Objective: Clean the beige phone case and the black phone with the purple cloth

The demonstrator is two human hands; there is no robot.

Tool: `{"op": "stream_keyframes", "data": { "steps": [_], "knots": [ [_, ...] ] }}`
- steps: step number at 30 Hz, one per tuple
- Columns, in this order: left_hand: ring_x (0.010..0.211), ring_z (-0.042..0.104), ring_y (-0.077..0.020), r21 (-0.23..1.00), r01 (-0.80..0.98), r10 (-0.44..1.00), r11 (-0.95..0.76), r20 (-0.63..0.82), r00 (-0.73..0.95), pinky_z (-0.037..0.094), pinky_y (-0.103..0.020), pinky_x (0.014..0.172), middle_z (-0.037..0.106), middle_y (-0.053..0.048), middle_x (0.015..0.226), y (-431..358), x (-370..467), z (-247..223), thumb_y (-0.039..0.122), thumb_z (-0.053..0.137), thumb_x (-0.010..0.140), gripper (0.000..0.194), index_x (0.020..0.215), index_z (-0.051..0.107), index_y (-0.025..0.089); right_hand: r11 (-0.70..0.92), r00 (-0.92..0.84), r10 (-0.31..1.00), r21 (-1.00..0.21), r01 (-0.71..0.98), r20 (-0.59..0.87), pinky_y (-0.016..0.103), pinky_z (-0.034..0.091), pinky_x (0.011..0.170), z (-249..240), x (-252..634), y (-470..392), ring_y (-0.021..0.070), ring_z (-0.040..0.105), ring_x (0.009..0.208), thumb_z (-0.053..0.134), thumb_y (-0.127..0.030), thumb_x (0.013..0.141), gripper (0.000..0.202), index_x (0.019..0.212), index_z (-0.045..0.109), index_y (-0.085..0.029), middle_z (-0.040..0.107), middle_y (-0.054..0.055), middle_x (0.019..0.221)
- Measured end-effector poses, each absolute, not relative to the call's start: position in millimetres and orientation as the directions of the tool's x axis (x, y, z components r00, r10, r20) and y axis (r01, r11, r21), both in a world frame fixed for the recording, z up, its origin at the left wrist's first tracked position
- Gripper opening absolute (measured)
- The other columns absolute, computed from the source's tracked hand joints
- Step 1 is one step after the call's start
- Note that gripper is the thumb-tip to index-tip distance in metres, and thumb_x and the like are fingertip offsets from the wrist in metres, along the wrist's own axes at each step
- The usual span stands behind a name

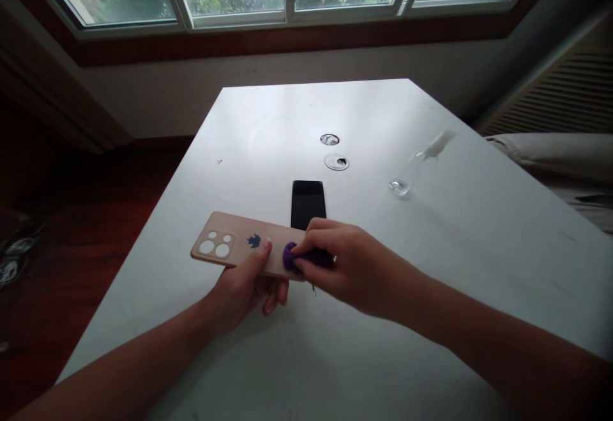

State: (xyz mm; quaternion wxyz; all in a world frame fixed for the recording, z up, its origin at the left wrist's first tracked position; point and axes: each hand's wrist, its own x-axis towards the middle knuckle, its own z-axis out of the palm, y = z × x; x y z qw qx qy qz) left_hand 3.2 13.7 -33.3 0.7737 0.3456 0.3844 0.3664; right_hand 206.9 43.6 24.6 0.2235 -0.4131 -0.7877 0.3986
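On the white worktop [268,121], your left hand [244,280] grips the case [242,245]; your right hand [335,255] pinches a purple cloth [289,257] against it. Pressing hard could slip the case onto the phone [308,204] just beyond.

Head-worn view (the only one), looking forward and down, hands [297,267] close.

- what can't you see of the phone [308,204]?
- its lower end, behind the case [242,226] and right hand [357,264].
- and the purple cloth [288,257]?
- partly under those fingers; its full shape is hidden.
- the counter [268,121]?
- its near edge is cut off.
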Motion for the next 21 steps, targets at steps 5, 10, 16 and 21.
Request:
{"op": "stream_keyframes", "data": {
  "steps": [5, 10, 16, 21],
  "knots": [
    [0.038, 0.05, -0.0109, 0.803, -0.307, 0.825, 0.511, -0.358, 0.438, 0.038, -0.019, 0.039, 0.061, -0.008, 0.054, 14, 2, -33, 0.048, 0.043, 0.101, 0.051, 0.081, 0.065, 0.008, 0.399, -0.512, 0.855, -0.739, 0.543, 0.086, 0.023, 0.046, 0.058, 24, 206, 42, 0.0094, 0.055, 0.068, 0.062, -0.021, 0.091, 0.015, 0.097, 0.074, -0.015, 0.062, 0.004, 0.093],
    [0.04, 0.051, -0.0116, 0.837, -0.282, 0.834, 0.469, -0.315, 0.453, 0.04, -0.019, 0.04, 0.06, -0.008, 0.053, 12, 2, -33, 0.047, 0.043, 0.101, 0.049, 0.081, 0.065, 0.008, 0.384, -0.616, 0.786, -0.824, 0.417, 0.055, 0.019, 0.047, 0.063, 28, 205, 40, 0.0079, 0.058, 0.073, 0.063, -0.018, 0.088, 0.014, 0.098, 0.074, -0.018, 0.063, 0.002, 0.097],
    [0.038, 0.051, -0.0119, 0.788, -0.305, 0.81, 0.535, -0.375, 0.452, 0.039, -0.019, 0.038, 0.062, -0.01, 0.054, 15, -1, -32, 0.046, 0.044, 0.1, 0.048, 0.081, 0.065, 0.007, 0.422, -0.487, 0.865, -0.701, 0.574, 0.122, 0.025, 0.048, 0.066, 21, 202, 44, 0.0116, 0.057, 0.074, 0.057, -0.02, 0.094, 0.02, 0.104, 0.073, -0.014, 0.061, 0.006, 0.098],
    [0.04, 0.053, -0.0129, 0.818, -0.291, 0.818, 0.497, -0.328, 0.473, 0.041, -0.019, 0.038, 0.06, -0.009, 0.051, 17, -3, -36, 0.046, 0.047, 0.098, 0.05, 0.074, 0.066, 0.007, 0.429, -0.631, 0.769, -0.812, 0.396, 0.099, 0.019, 0.048, 0.066, 29, 201, 36, 0.0081, 0.059, 0.075, 0.062, -0.016, 0.089, 0.016, 0.099, 0.074, -0.017, 0.062, 0.003, 0.098]
  ]
}}
